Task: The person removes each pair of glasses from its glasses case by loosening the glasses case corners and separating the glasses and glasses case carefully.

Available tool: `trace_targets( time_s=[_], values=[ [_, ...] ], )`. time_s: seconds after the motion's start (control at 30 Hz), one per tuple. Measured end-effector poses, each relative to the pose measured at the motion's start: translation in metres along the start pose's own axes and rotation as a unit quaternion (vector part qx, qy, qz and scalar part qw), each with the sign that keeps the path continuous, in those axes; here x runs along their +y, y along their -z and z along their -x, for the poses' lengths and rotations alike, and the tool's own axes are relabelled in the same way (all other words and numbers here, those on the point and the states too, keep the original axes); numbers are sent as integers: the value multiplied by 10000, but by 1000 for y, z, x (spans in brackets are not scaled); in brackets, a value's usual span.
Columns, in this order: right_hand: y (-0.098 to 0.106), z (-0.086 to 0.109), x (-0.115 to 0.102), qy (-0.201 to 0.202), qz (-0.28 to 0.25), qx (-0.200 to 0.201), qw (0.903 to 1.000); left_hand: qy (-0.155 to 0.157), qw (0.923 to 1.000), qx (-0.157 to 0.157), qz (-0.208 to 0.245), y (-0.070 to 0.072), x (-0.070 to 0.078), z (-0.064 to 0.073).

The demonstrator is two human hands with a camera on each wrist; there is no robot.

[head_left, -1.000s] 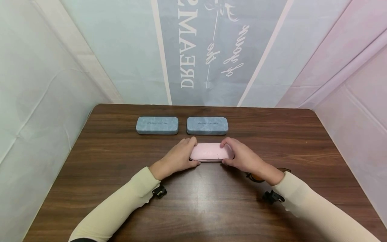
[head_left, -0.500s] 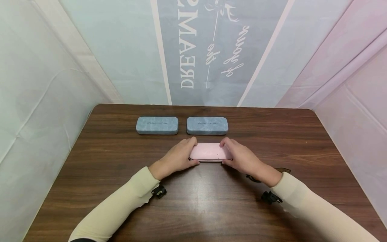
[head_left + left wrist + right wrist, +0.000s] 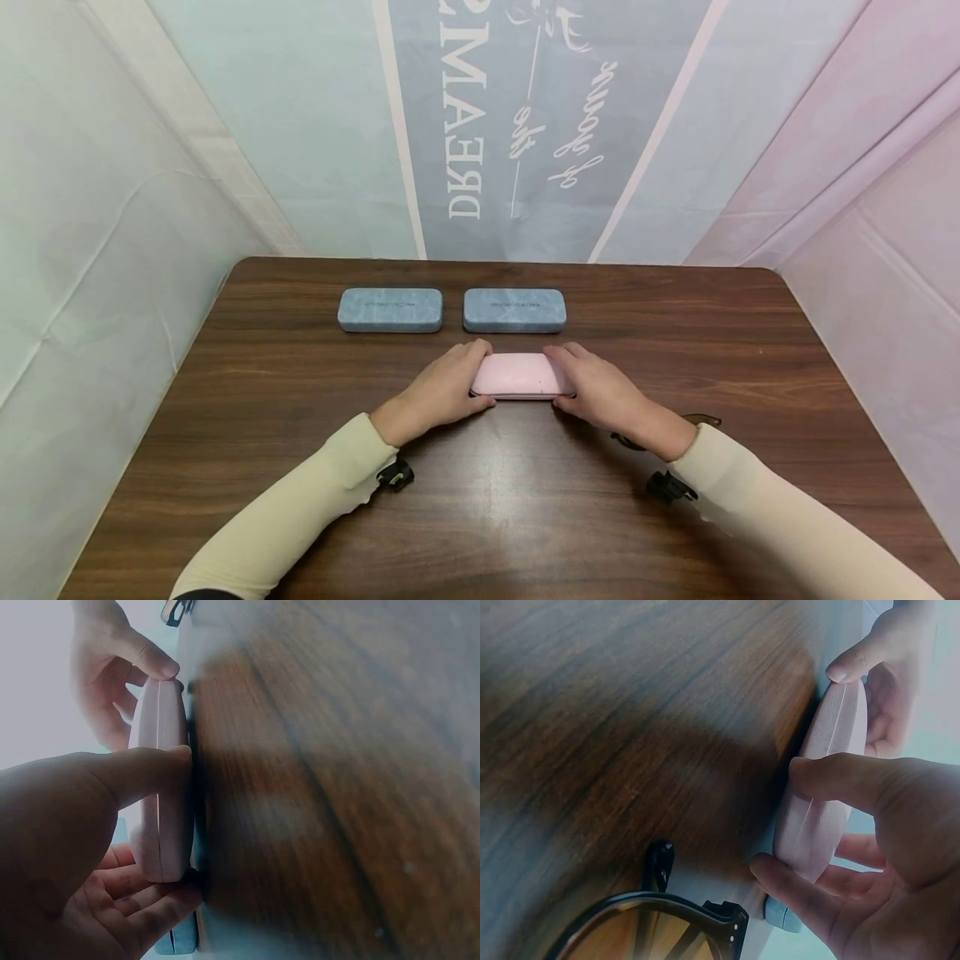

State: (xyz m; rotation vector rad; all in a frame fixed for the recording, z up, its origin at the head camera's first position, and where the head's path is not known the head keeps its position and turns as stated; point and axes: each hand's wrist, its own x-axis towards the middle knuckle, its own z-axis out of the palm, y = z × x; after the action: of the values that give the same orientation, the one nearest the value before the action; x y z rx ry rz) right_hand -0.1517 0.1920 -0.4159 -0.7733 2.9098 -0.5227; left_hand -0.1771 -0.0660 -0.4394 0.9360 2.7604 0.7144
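Note:
A pink glasses case (image 3: 521, 375) lies closed on the table, gripped at both ends. My left hand (image 3: 442, 387) holds its left end, thumb on the near side and fingers round the end and far side. My right hand (image 3: 603, 390) holds the right end the same way. In the left wrist view the thin seam of the pink case (image 3: 160, 832) runs unbroken along its near side. Beneath the right wrist is a pair of sunglasses (image 3: 702, 418), mostly hidden by the forearm; their amber lens and dark frame (image 3: 641, 900) show in the right wrist view.
Two blue glasses cases stand side by side beyond the pink one, the left blue case (image 3: 390, 310) and the right blue case (image 3: 514, 310). The brown wooden table (image 3: 480, 517) ends at a printed cloth backdrop (image 3: 517, 167). Fabric walls rise at both sides.
The right index finger has straightened a little on the pink case. My right forearm has shifted slightly left, covering the sunglasses' lens. The case stays almost in place, and the left hand is nearly still.

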Motion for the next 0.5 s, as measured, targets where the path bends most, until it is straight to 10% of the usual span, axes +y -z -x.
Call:
trace_targets(
  time_s=[0.5],
  values=[
    [-1, -4, 2, -88, -66, 4, 9999, 40, 9999, 129, -43, -1, 2, -2]
  ],
)
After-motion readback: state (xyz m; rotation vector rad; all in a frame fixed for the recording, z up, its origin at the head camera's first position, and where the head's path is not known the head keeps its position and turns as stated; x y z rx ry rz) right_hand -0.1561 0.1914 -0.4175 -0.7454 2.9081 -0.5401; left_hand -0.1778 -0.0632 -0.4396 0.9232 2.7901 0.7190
